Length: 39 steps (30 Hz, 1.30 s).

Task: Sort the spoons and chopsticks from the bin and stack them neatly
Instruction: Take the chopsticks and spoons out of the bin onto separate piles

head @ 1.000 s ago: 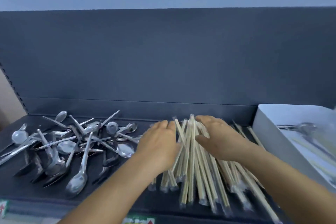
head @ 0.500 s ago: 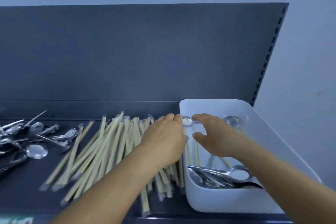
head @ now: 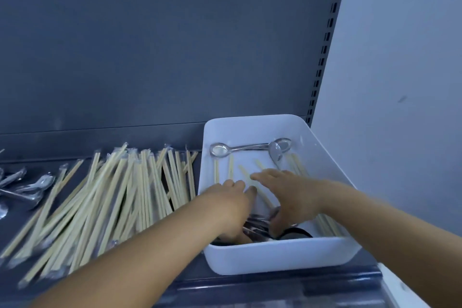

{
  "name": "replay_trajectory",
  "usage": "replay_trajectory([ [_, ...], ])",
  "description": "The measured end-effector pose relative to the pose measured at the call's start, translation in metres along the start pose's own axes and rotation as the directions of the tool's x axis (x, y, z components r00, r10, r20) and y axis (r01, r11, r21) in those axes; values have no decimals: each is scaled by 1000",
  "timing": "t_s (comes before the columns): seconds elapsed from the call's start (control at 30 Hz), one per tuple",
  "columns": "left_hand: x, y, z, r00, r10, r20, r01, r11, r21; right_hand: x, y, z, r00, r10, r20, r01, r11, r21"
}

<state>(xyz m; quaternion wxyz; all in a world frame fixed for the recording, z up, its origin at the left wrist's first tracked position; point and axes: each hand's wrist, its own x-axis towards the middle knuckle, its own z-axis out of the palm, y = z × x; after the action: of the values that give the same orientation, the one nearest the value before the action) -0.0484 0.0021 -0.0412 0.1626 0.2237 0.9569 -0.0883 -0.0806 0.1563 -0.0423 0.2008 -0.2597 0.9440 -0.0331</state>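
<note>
A white bin stands at the right end of the dark shelf. Inside it lie two metal spoons along the back wall, several wrapped chopsticks on the floor, and more spoons at the near end. Both my hands are inside the bin. My left hand reaches down over the near spoons, its thumb low among them. My right hand hovers beside it, fingers spread and thumb pointing down. Neither hand visibly holds anything. A large fanned pile of wrapped chopsticks lies on the shelf left of the bin.
A heap of metal spoons sits at the far left edge of the view. The dark back panel rises behind everything. A pale wall bounds the right side, and the shelf's front edge runs just below the bin.
My view swung right from the spoon heap to the bin. Both hands left the chopstick pile, crossed the bin's left rim and dropped inside toward the near spoons.
</note>
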Motion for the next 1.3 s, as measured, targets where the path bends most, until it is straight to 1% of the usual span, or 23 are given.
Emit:
replay_trajectory([
  [0.03,5,0,2,999,-19,27,19,1000,15,2,1,5,997,0,74,3,999,-43],
  [0.07,9,0,3,998,-44,46,43,999,22,5,3,8,993,10,116,-1,997,-75],
  [0.1,14,-1,3,996,-71,50,70,997,29,8,3,10,992,20,122,-9,996,-91],
  [0.13,19,-3,3,994,-101,30,100,994,36,13,4,10,995,30,96,-21,995,-94],
  [0.17,24,-6,2,991,-134,-20,135,990,41,17,4,9,998,43,43,-39,995,-92],
  [0.27,39,-18,-5,961,-217,-174,222,975,9,33,9,3,981,110,-159,-126,988,-90],
  [0.33,42,-22,-9,951,-232,-206,223,973,-64,41,15,0,963,189,-193,-200,979,-41],
  [0.4,41,-24,-10,955,-210,-209,181,972,-152,44,21,-1,957,242,-162,-234,970,67],
  [0.5,33,-23,-7,976,-151,-156,120,974,-192,40,25,1,965,250,-82,-236,959,155],
  [0.57,29,-21,-6,988,-121,-94,104,981,-162,37,25,1,964,260,-61,-250,959,137],
  [0.63,28,-19,-4,992,-107,-70,97,986,-136,37,25,-1,954,288,-85,-279,954,106],
  [0.73,33,-18,-1,993,-102,-54,94,986,-136,37,25,-7,920,364,-143,-342,927,154],
  [0.8,39,-19,0,994,-108,-29,102,982,-161,34,27,-8,904,403,-143,-377,909,178],
  [0.9,45,-21,0,994,-108,10,108,974,-198,30,24,-7,915,399,-65,-392,915,98],
  [1.0,48,-20,0,993,-114,34,119,966,-231,30,22,-3,919,388,-67,-389,921,11],
  [1.1,46,-18,-1,994,-102,47,111,960,-256,29,20,-7,915,395,-78,-394,918,33],
  [1.13,44,-18,-2,995,-92,44,101,960,-263,27,20,-8,920,383,-83,-377,923,79],
  [1.2,39,-17,-1,997,-58,59,72,961,-268,23,18,-6,937,348,-36,-338,926,167],
  [1.23,36,-16,0,996,-38,79,56,966,-253,22,15,-4,943,331,21,-330,930,161],
  [1.3,31,-14,1,992,-20,128,48,975,-217,22,11,4,945,312,96,-319,946,59],
])
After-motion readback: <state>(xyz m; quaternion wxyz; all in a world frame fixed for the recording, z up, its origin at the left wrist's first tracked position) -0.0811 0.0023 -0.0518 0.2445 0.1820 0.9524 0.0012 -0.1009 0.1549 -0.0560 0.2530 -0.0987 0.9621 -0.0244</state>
